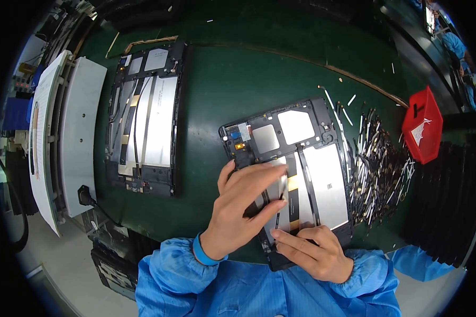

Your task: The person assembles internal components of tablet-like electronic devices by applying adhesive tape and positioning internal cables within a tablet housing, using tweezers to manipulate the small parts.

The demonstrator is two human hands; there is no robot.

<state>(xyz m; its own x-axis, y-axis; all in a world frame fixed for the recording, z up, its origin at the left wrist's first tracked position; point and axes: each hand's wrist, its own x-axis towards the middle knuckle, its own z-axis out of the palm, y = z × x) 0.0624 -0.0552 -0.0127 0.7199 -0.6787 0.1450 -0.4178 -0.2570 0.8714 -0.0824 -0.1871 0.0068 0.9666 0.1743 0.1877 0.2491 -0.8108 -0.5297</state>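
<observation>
A tablet (330, 182) without its cover lies tilted in front of me, silver battery packs and black ribbon cables showing. My left hand (240, 203) reaches over its left part, thumb and fingers closing round a thin black cable strip (278, 216) with a pale section near the fingertips. At the strip's lower end, my right hand (317, 253) presses index finger and thumb together on it, the other fingers curled above the battery. The exact contact under the fingertips is partly hidden. Right of the tablet lies a loose heap of thin black and white cable strips (378, 164).
Another opened tablet (161, 121) lies at the left on the green table (211, 68). Beyond it stands a white metal box (82, 132) with a black plug (85, 195). A red bin (423, 127) sits right of the heap, beside black ribbed material (441, 201).
</observation>
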